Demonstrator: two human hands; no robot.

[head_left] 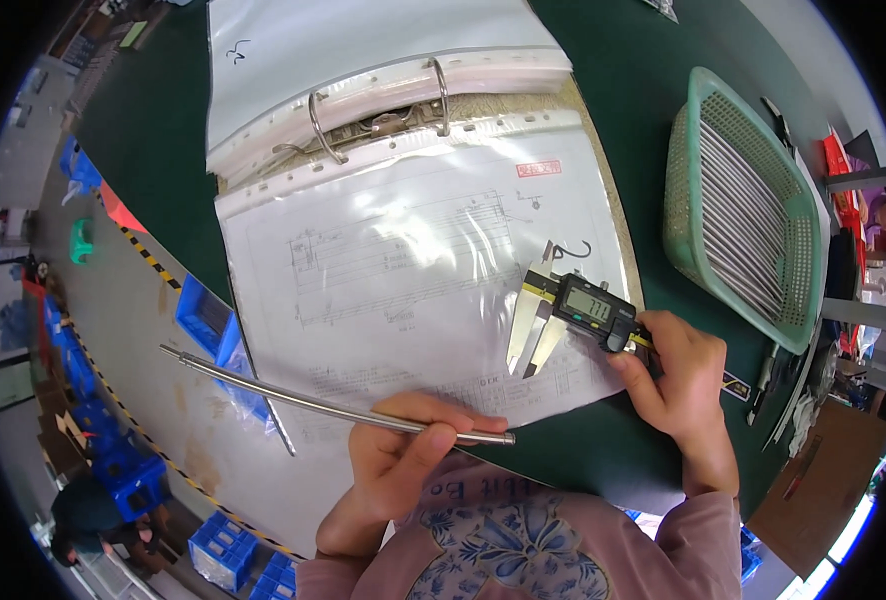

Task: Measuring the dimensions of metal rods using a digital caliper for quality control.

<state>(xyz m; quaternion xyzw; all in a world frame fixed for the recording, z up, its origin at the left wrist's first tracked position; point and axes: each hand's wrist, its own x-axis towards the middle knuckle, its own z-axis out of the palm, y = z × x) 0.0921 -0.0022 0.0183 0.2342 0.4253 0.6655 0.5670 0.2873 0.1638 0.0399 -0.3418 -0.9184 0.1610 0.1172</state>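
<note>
Patterned shirt (518, 550), left hand (395, 458) clamped on rod (293, 396) jutting mostly leftward, right hand (681, 385) gripping caliper (591, 307) by its end

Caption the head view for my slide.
Left hand holds a metal rod; right hand holds a caliper over an open binder.
</note>
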